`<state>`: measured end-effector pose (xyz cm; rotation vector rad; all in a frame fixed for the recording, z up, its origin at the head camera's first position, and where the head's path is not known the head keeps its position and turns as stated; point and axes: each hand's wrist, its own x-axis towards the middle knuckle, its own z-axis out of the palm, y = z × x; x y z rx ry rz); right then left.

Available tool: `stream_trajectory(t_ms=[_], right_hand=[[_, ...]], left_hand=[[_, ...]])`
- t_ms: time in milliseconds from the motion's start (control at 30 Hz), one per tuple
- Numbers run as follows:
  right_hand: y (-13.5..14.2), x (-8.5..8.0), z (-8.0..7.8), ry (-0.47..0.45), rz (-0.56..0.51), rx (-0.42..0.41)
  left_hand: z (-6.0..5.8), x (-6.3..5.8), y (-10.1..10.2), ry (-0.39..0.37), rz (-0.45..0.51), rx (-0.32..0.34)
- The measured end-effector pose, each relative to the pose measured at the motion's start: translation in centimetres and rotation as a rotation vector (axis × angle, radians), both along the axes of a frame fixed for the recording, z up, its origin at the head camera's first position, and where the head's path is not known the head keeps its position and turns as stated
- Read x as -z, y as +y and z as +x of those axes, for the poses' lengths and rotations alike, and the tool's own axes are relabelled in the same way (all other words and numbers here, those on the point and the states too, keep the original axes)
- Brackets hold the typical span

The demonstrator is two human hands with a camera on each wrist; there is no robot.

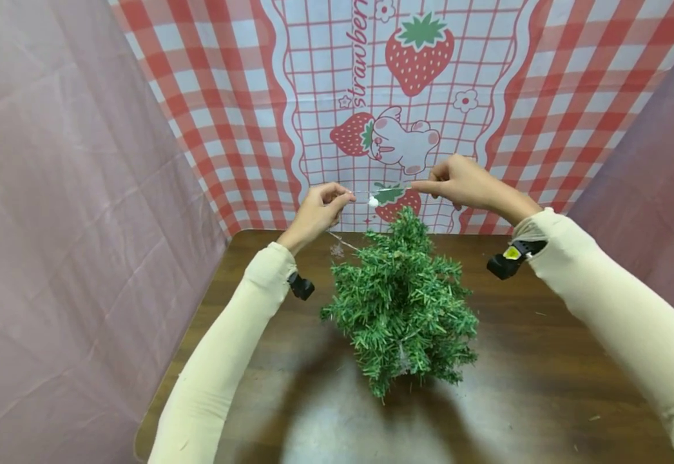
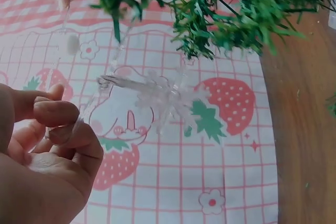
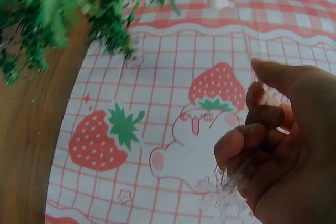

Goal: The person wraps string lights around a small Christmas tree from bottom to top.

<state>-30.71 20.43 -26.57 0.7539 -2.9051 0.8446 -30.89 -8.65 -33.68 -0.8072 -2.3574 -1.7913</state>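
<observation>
Check hand positions: well apart, left hand (image 1: 321,207) pinching a thin clear string (image 1: 363,192) between thumb and fingers, right hand (image 1: 459,182) pinching the same string farther along. Note the near-straight span between both, just beyond the tip of the green tree (image 1: 403,296) in the head view. Locate the white ball (image 1: 374,202) on that span, nearer the left hand. Locate one clear snowflake (image 2: 170,97) beside the left hand and a second clear snowflake (image 3: 226,195) at the curled fingers of the right.

Possible faults, by judgement:
- Slippage. Probable cause: fingertip-only hold on so fine a string.
- Snagging. Probable cause: contact of the ball or either snowflake with the bristly needles, or catching of the lower strand running from the left hand towards the branches.
- Tipping or dragging of the tree on the wooden table (image 1: 522,361). Probable cause: hard pull against a caught strand.
- Misplacement. Probable cause: poor visibility of clear string before the patterned cloth (image 1: 314,129).
</observation>
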Motion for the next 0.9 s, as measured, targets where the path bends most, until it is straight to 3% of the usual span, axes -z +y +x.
stream_trajectory(t_ms=[133, 200, 400, 467, 600, 733, 900], right_hand=[[0.9, 0.3, 0.5, 0.006, -0.003, 0.017], [1.1, 0.3, 0.9, 0.014, -0.014, 0.017], [0.9, 0.3, 1.8, 0.092, -0.058, -0.007], [0.7, 0.2, 2.0, 0.137, -0.070, -0.017], [0.7, 0.0, 2.7, 0.182, -0.108, -0.015], [0.9, -0.1, 3.3, 0.202, -0.140, 0.000], [1.4, 0.3, 3.9, 0.257, -0.170, 0.000]], left_hand=[[0.5, 0.3, -0.4, 0.050, 0.023, 0.001], [0.8, 0.3, -0.3, 0.083, 0.080, -0.013], [2.6, -1.4, 0.8, 0.096, 0.462, -0.018], [3.1, -1.9, 0.8, 0.083, 0.527, 0.011], [3.8, -1.8, 0.1, 0.091, 0.458, 0.035], [4.5, -0.8, -1.1, 0.113, 0.325, 0.031], [5.0, 0.3, -2.1, 0.118, 0.260, 0.051]])
